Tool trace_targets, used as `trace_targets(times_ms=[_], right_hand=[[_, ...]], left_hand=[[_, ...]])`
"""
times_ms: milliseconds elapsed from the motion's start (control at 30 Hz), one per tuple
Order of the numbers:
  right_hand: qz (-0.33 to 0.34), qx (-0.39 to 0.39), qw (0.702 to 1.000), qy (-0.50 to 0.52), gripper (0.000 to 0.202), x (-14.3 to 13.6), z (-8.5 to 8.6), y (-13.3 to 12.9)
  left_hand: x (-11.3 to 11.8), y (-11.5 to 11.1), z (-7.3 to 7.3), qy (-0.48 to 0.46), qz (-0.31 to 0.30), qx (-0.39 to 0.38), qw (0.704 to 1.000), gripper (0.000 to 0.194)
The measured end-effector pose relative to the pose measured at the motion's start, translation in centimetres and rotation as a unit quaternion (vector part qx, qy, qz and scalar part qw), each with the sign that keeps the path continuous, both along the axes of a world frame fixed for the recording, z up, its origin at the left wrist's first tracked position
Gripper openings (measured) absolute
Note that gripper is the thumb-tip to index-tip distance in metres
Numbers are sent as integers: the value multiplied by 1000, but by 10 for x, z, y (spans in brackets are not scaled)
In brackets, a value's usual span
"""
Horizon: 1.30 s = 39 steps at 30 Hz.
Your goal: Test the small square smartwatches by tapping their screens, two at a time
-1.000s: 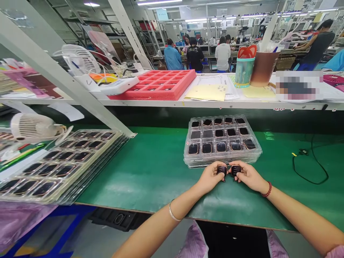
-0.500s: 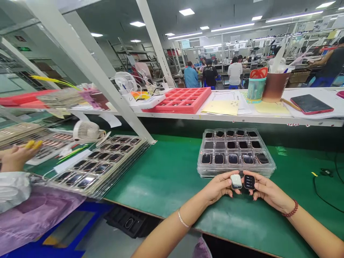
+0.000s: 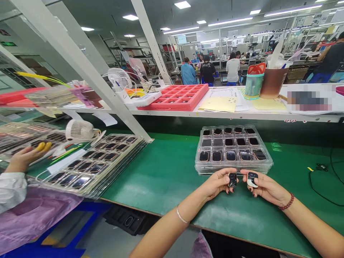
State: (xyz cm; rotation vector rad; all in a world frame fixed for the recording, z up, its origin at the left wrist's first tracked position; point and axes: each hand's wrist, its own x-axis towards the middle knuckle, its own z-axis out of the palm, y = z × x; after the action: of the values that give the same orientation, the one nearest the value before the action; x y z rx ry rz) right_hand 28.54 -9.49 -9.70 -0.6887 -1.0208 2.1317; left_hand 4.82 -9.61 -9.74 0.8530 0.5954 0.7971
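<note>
Between thumb and fingers, my left hand [image 3: 219, 183] grips a small square smartwatch body [image 3: 232, 180] whose dark screen faces me. A second smartwatch body [image 3: 252, 179] is pinched in my right hand [image 3: 267, 187]; its face shows dark above and white below. The two watches are held apart, side by side, over the green bench. Just behind them sits a stack of clear plastic trays [image 3: 233, 168], its top tray filled with rows of dark-screened watch bodies.
On the left stands another tray stack [image 3: 107, 168] with watches, beside a small white fan [image 3: 80, 131]. A co-worker's hand [image 3: 27, 156] with yellow finger covers is at far left. The shelf above holds a red divided tray [image 3: 185, 98] and a brown cup [image 3: 273, 83]. A black cable [image 3: 319, 191] lies right.
Both watches have tilted, and their faces look different: the left one went from white to dark, the right one now shows white. My hands have drawn slightly apart. The co-worker's hand moved right.
</note>
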Motion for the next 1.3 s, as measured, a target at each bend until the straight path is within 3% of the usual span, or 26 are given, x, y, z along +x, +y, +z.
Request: trace_targets(times_ms=[233,600,1300], right_hand=[[39,-1,999,-5,41,-3,4,-1],[16,47,998,-45,44,-7,3,-1],[19,88,992,-87,53,-7,2,-2]], left_hand=[[0,1,-1,9,0,11,1000,51],[1,0,0,33,-29,48,998,55],[0,-1,4,40,-38,45,997,52]])
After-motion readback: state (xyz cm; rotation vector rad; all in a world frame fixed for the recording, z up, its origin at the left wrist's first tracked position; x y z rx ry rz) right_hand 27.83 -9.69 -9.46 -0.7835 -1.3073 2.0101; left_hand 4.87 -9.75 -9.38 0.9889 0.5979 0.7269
